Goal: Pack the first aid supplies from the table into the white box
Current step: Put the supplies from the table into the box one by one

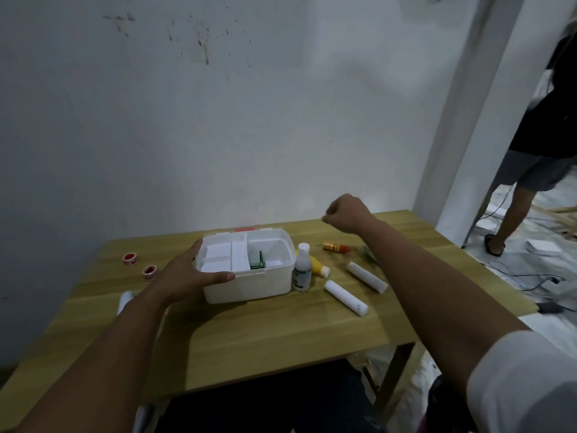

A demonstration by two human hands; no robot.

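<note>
The white box [249,284] stands open on the wooden table [281,332], with white packets and a green item inside its compartments. My left hand [187,273] grips the box's left front corner, thumb along the rim. My right hand [345,214] hovers above the table behind the box, fingers curled shut; nothing shows in it. Right of the box stand a white bottle [302,267] and a yellow bottle [319,267] lying behind it. Two white bandage rolls [345,297] [367,276] and a small orange bottle [335,247] lie further right. Two red tape rolls [130,259] [150,271] sit at the left.
Another white roll [125,301] lies partly hidden by my left forearm. A wall stands just behind the table. At the far right a person [537,145] stands on the floor among cables and white packets.
</note>
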